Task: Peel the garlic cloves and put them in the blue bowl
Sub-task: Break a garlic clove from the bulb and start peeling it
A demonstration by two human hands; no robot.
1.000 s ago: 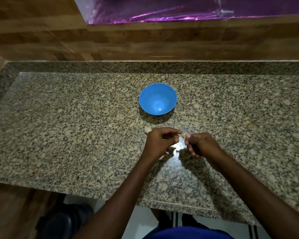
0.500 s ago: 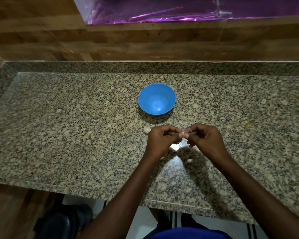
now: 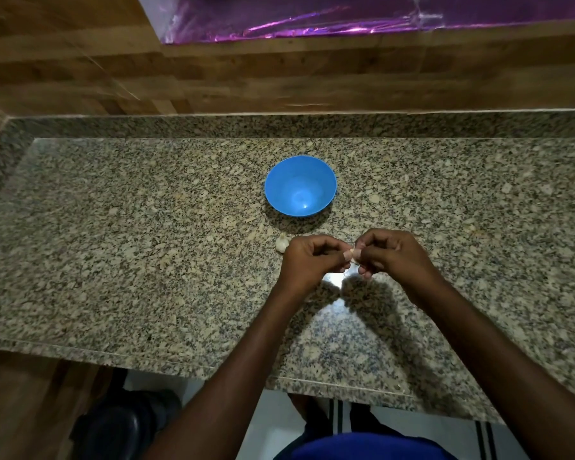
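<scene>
Garlic counts two cloves: one clove (image 3: 353, 255) pinched between your curled left hand (image 3: 312, 260) and right hand (image 3: 390, 257), held above the speckled granite counter (image 3: 146, 227); the other clove (image 3: 281, 243) lies just left of your left hand. One round, smooth blue bowl (image 3: 300, 185) sits just beyond.

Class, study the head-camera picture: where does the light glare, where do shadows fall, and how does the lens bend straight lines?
Head view: a bright glare spot sits on the speckled granite counter just below the left hand and right hand; their dark shadows spread toward the viewer; the round blue plastic bowl holds a small highlight and casts a shadow at its near side; wide-angle distortion bows the counter edges.
</scene>
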